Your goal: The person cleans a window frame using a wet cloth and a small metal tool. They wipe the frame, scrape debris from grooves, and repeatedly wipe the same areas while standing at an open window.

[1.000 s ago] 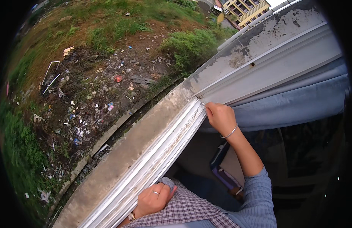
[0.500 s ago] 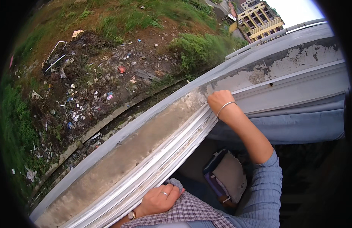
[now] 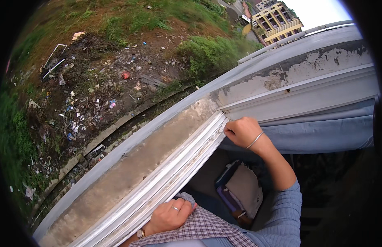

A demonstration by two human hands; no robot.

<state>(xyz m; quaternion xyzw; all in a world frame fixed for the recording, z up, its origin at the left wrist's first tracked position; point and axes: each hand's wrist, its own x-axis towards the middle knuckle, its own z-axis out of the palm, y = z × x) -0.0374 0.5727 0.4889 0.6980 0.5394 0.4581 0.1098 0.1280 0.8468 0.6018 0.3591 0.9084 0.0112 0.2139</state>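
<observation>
My right hand (image 3: 243, 132) is closed in a pinch at the inner corner of the white sliding-window track (image 3: 182, 162), where the track meets the closed pane's frame (image 3: 298, 92). Whatever its fingers may hold is hidden. A bangle circles that wrist. Lower down, beside the track's inner edge, my left hand (image 3: 170, 215) is closed around a crumpled grey cloth (image 3: 186, 198), part of which sticks out past the fingers. Under that hand lies checked fabric (image 3: 199, 226). The track has several grooves with brownish dirt along them.
Outside the track runs a stained concrete sill (image 3: 129, 181). Beyond it, far below, lies ground with scattered rubbish (image 3: 79, 119) and bushes. Inside, a beige and dark bag (image 3: 242, 189) stands below my right arm. A blue curtain (image 3: 314, 133) hangs at the right.
My right hand has drawn back from the track's outer corner toward me, to its inner side, baring the corner. The left hand keeps its place by the track with the cloth.
</observation>
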